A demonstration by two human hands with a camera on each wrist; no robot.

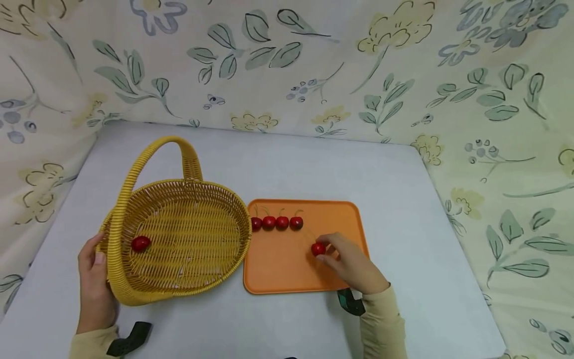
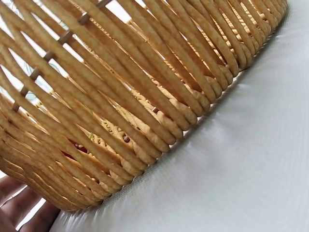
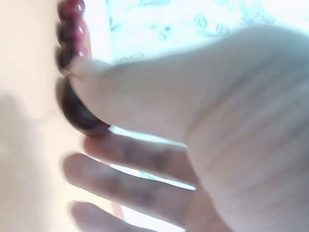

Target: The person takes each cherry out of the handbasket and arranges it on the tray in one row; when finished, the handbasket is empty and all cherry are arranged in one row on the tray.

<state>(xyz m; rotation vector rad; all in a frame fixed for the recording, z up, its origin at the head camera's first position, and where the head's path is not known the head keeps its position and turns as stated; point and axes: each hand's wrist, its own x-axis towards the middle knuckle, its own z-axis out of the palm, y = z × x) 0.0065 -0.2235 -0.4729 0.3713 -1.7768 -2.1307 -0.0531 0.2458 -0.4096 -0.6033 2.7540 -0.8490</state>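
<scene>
My right hand (image 1: 352,262) pinches a red cherry (image 1: 318,249) between thumb and fingertips, over an orange tray (image 1: 287,271). In the right wrist view the held cherry (image 3: 79,111) looks dark and blurred, partly behind the thumb. A row of several cherries (image 1: 282,222) with thin stems lies along the tray's far left part. At the left, my left hand (image 1: 96,289) holds the side of a yellow wicker basket (image 1: 188,239). One red cherry (image 1: 141,244) lies inside it near that hand. Through the slats in the left wrist view, a bit of red (image 2: 75,150) shows.
The basket's tall arched handle (image 1: 117,239) rises beside the left hand. Its right rim overlaps the tray's left edge. Both stand on a white table (image 1: 417,239), with a floral cloth (image 1: 287,65) behind and around it.
</scene>
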